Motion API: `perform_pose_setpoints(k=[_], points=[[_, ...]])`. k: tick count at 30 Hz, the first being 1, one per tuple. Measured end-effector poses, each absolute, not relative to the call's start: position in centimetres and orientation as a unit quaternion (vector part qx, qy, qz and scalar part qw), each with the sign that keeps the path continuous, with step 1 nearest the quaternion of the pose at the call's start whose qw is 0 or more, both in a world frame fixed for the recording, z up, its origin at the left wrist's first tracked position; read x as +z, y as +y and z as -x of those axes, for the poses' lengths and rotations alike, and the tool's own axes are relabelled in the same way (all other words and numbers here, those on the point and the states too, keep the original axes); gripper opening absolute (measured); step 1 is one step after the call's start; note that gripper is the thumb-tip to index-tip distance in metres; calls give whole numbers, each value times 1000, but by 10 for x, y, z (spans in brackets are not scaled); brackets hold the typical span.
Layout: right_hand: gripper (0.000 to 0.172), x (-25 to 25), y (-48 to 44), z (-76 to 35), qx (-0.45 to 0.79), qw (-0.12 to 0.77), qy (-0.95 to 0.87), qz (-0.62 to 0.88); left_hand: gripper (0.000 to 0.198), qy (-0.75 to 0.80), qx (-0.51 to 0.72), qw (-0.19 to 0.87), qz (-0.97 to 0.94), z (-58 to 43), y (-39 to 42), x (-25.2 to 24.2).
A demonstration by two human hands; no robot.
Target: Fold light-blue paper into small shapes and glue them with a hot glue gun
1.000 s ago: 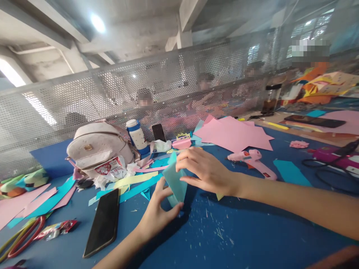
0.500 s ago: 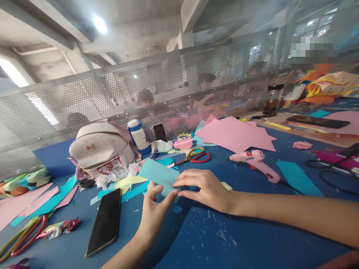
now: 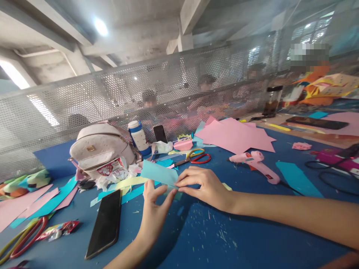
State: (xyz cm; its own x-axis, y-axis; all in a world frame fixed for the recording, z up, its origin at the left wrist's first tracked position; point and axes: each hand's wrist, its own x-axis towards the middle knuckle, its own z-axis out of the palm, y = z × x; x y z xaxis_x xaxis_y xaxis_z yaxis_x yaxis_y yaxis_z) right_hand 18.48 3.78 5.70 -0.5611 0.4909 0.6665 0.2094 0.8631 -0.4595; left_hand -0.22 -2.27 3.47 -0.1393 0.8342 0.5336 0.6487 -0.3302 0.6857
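Note:
A light blue sheet of paper (image 3: 158, 173) is held up above the blue table, tilted, with a fold along its lower edge. My left hand (image 3: 155, 201) pinches the lower edge, its thumb in front and its fingers partly behind the sheet. From the right, my right hand (image 3: 206, 186) grips the sheet's right corner between thumb and fingers. The two hands nearly meet at that corner. Behind the paper lie scissors (image 3: 196, 157) with red and yellow handles.
A black phone (image 3: 105, 224) lies left of my left hand. Farther back are a beige backpack (image 3: 101, 145), a bottle (image 3: 138, 138) and pink paper sheets (image 3: 235, 134). At right lies a pink glue gun (image 3: 258, 164). Several people show behind the mesh partition (image 3: 168, 78).
The light blue sheet has tipped flatter and its top edge sits lower. Both hands keep hold of it, with slight shifts of the fingers.

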Motion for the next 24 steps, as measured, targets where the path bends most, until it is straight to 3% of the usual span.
perform_pose_setpoints(k=[14, 24], points=[[15, 54, 42, -181, 266, 473, -812, 214, 17, 530, 425, 36, -733, 11, -26, 35], [13, 55, 40, -180, 309, 485, -788, 219, 20, 528, 476, 93, -697, 13, -21, 32]])
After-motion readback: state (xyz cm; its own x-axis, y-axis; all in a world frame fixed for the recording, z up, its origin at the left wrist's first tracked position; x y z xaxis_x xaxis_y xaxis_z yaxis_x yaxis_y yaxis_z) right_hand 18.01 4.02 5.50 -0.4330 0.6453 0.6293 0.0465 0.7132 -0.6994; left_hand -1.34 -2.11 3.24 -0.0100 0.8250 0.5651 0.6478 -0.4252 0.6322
